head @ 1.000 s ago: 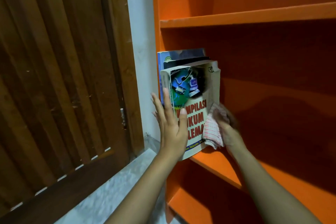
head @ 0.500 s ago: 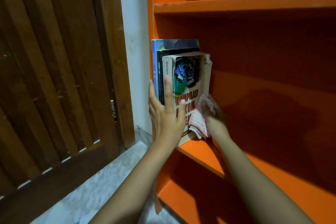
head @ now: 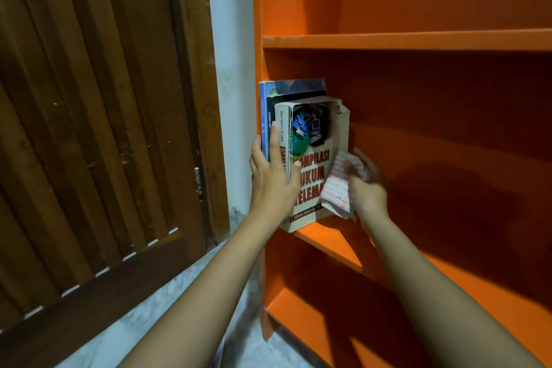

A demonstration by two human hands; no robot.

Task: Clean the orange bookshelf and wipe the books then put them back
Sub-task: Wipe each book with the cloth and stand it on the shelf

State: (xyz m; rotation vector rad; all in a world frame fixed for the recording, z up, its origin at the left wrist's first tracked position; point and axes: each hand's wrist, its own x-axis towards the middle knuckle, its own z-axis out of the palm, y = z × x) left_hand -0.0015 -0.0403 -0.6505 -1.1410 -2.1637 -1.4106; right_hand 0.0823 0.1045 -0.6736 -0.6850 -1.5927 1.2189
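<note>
paperback (head: 316, 164) looked floppy, light, cover curled; grab by spine imo. left hand (head: 273, 179) flat on spines, left end of shelf (head: 334, 243); right hand (head: 369, 185) clutched cloth (head: 337, 188).

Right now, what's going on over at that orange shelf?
A person is tidying three books that stand at the left end of the orange bookshelf, on its middle shelf. The left hand presses flat, fingers straight, against the spines of the cream book and the black book beside it. A blue book stands nearest the side wall. The right hand holds a checked cloth against the cream book's front cover.
</note>
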